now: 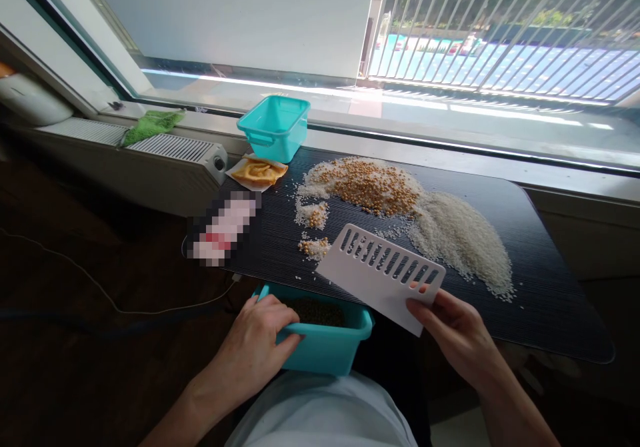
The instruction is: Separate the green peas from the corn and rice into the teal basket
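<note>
My right hand [453,324] pinches the lower right corner of a thin white card [373,284] with a row of slots cut along its far edge. The card is tilted over the front of the dark table. My left hand [267,330] grips the rim of a teal plastic bin [327,347] at the table's front edge, close to my body. Small dark grains [317,312] lie inside the bin. Beyond the card spreads a heap of white rice [457,234], mixed on its left with yellow-brown beans [373,184]. Two small clumps of beans and rice [315,215] lie left of the card.
A second teal bin [275,124] stands at the back left of the table [540,287]. Before it, a yellow-orange item [257,170] rests on white paper. A blurred-out object [225,230] lies at the left edge, with a cable [165,312] nearby. A radiator [170,150] bears a green cloth [153,126].
</note>
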The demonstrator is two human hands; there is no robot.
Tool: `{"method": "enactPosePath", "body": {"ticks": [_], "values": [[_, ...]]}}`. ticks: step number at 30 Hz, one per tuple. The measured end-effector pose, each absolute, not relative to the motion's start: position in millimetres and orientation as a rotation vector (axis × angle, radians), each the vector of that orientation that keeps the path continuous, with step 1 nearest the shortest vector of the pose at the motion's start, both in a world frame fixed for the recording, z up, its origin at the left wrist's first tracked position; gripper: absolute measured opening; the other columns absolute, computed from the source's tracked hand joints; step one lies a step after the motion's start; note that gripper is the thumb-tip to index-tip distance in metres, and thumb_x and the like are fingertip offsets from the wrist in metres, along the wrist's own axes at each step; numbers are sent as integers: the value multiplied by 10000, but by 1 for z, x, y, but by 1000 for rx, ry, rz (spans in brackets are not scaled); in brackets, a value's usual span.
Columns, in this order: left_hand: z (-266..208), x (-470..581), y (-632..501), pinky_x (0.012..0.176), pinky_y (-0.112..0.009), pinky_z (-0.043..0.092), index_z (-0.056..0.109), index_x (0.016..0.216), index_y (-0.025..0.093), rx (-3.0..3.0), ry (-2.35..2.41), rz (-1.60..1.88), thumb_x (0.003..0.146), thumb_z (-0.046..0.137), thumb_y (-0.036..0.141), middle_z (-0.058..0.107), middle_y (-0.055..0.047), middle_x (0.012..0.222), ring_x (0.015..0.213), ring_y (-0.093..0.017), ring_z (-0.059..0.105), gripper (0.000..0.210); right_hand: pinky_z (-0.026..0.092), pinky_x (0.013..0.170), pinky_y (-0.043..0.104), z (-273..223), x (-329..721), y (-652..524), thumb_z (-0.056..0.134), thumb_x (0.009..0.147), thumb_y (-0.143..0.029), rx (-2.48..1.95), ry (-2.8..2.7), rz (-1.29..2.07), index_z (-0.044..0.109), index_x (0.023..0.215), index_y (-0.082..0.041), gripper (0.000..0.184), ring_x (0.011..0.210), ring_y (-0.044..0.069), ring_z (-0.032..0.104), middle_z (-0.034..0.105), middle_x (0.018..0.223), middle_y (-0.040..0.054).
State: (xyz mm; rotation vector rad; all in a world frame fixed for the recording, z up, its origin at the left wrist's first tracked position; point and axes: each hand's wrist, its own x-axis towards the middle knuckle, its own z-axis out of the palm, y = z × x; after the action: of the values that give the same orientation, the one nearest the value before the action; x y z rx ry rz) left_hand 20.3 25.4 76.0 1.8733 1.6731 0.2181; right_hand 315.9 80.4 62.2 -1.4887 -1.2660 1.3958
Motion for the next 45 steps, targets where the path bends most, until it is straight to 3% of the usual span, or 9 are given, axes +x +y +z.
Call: {"method": "enactPosePath", "body": {"ticks": [6, 13, 20, 30, 36, 45], "values": [[74, 21, 25, 869, -426, 446, 735, 800, 189, 1878, 1669, 217, 827, 574, 111, 746, -46, 860, 880, -236, 637, 181, 598, 790, 343, 53, 285, 74, 778, 707, -539, -1422, -1209, 1511, 785, 966, -224, 408, 872, 261, 730, 794, 951, 51], [67, 21, 27, 842, -413, 444, 733, 801, 193, 1895, 1653, 230, 830, 581, 131, 734, -39, 843, 862, -229, 629, 167, 605, 771, 356, 45, 322, 72, 812, 648, -553, -1607, -1094, 1267, 773, 1012, -201, 508, 832, 265, 735, 794, 906, 66], [64, 20, 25, 864, -413, 441, 728, 798, 211, 1881, 1656, 230, 846, 582, 150, 720, -35, 863, 866, -221, 631, 165, 622, 730, 355, 53, 334, 80, 785, 683, -550, -1618, -1172, 1063, 776, 1033, -202, 494, 830, 272, 740, 793, 912, 67], [64, 21, 24, 862, -413, 442, 727, 807, 210, 1882, 1666, 241, 836, 588, 139, 716, -30, 861, 862, -218, 626, 159, 614, 760, 338, 62, 328, 86, 803, 660, -547, -1613, -1152, 1162, 779, 996, -217, 471, 832, 259, 740, 796, 913, 60], [63, 21, 25, 862, -413, 437, 724, 794, 207, 1883, 1659, 246, 839, 590, 143, 718, -36, 852, 857, -222, 626, 155, 619, 691, 324, 65, 325, 89, 776, 695, -559, -1587, -1281, 1120, 781, 1002, -216, 461, 811, 259, 740, 794, 898, 63], [65, 20, 25, 866, -414, 431, 729, 795, 205, 1869, 1659, 259, 826, 602, 128, 722, -33, 852, 862, -221, 628, 152, 622, 751, 346, 69, 330, 92, 801, 652, -575, -1582, -1292, 1240, 785, 998, -217, 498, 854, 278, 744, 797, 939, 76]]}}
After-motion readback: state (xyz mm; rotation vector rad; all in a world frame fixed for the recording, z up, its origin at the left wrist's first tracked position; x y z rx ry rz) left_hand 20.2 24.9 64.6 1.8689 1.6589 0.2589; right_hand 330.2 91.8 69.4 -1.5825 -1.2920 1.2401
